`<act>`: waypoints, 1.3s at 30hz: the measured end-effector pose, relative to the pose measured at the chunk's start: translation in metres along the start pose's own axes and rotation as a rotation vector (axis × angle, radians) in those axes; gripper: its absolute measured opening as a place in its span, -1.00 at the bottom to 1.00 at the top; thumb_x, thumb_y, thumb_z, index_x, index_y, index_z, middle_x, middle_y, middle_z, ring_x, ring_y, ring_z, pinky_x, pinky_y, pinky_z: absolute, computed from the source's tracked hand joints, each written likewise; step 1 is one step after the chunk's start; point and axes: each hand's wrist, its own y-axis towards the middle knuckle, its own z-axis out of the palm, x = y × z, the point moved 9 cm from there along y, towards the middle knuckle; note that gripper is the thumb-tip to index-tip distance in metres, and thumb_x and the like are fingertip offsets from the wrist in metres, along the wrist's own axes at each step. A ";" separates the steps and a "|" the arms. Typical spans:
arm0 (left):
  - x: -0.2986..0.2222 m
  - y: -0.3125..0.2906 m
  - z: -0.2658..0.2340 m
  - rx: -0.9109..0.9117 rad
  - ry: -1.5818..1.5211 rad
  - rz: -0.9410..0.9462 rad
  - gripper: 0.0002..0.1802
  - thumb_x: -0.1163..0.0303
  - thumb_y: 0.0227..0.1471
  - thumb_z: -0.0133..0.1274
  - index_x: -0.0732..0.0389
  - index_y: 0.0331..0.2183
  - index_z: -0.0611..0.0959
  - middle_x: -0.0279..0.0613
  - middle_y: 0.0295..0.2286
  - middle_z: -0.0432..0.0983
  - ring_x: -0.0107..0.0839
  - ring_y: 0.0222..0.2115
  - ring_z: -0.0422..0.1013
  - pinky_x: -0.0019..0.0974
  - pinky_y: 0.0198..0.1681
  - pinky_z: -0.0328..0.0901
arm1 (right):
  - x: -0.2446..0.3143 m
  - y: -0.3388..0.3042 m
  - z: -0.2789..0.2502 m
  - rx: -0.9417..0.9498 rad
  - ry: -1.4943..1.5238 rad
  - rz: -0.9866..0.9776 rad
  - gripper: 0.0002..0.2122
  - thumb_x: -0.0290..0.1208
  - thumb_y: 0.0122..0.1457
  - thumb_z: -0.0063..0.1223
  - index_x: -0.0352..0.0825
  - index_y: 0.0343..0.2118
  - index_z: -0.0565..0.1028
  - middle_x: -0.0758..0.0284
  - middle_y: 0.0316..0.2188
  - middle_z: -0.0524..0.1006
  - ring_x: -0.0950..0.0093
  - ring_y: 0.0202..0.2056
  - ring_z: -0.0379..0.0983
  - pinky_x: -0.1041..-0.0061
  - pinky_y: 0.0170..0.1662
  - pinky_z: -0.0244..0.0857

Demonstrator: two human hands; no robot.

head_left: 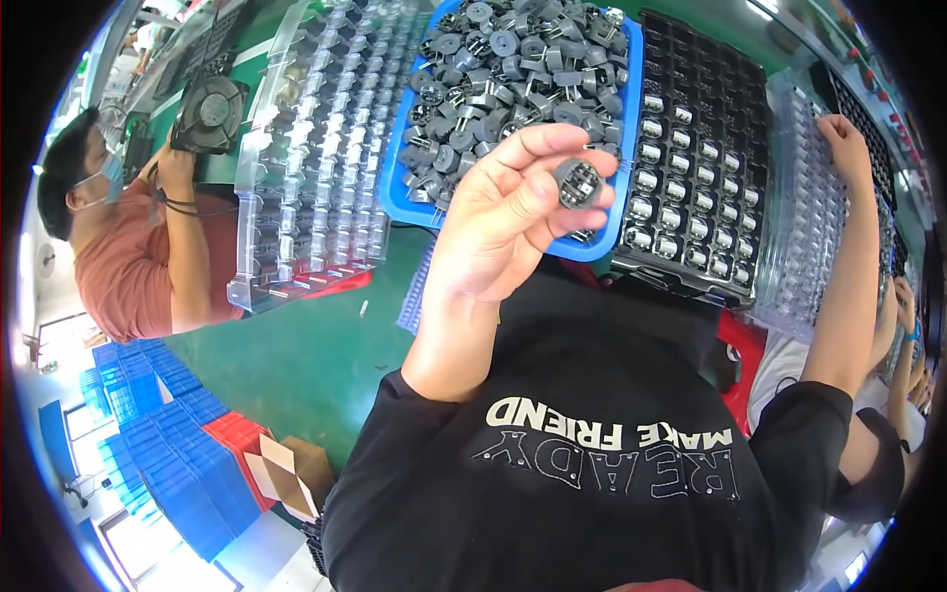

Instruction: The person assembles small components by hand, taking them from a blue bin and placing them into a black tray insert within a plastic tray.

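Note:
My left hand (508,212) is raised over the near side of a blue bin (400,187). Thumb and fingers grip a round grey plastic part (579,184), whose open face shows metal pieces inside. Behind the hand, the bin is heaped with similar grey parts (503,44), several with metal prongs sticking out. Far to the right, my right arm reaches forward, and my right hand (845,148) is over a clear plastic tray (794,212). Its fingers are curled together; anything between them is too small to make out.
A black tray (700,158) with metal pieces in many pockets stands right of the bin. Left of it is a clear pocketed tray (330,148). A masked co-worker (148,247) sits left beside a black fan (212,113). Blue crates (187,464) and a cardboard box (291,474) stand lower left.

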 end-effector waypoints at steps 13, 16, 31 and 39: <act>0.028 -0.002 0.006 0.044 0.089 -0.102 -0.42 0.35 0.08 0.30 0.30 0.10 0.49 0.11 0.00 0.50 -0.14 -0.09 0.56 -0.14 -0.05 0.53 | 0.050 -0.050 -0.012 -0.170 0.350 -0.092 -0.76 -0.40 0.29 0.07 -0.30 -0.02 0.59 0.42 -0.23 0.65 0.60 -0.23 0.55 0.61 -0.15 0.42; 0.033 0.000 0.010 0.035 0.161 -0.073 -0.41 0.39 0.08 0.29 0.33 0.11 0.48 0.12 -0.01 0.51 -0.16 -0.12 0.57 -0.13 -0.03 0.52 | 0.168 -0.159 -0.028 -0.213 0.552 -0.251 -0.76 -0.45 0.30 0.08 -0.43 -0.03 0.56 0.31 -0.25 0.65 0.56 -0.23 0.57 0.57 -0.12 0.46; 0.037 0.002 0.034 0.015 0.277 0.079 -0.59 0.58 0.12 0.21 0.36 0.02 0.56 -0.13 -0.09 0.57 -0.49 -0.18 0.51 -0.43 -0.13 0.44 | 0.300 -0.323 0.028 -0.230 0.771 -0.791 -0.73 -0.58 -0.10 0.45 -0.40 -0.27 0.67 0.23 -0.36 0.65 0.41 -0.33 0.59 0.54 -0.29 0.48; 0.036 -0.002 0.034 0.012 0.273 0.054 -0.62 0.57 0.12 0.21 0.35 -0.01 0.57 -0.16 -0.13 0.57 -0.55 -0.23 0.49 -0.50 -0.23 0.42 | 0.305 -0.331 0.027 -0.270 0.692 -0.888 -0.70 -0.50 -0.10 0.48 -0.39 -0.25 0.66 0.24 -0.37 0.64 0.39 -0.33 0.59 0.51 -0.29 0.48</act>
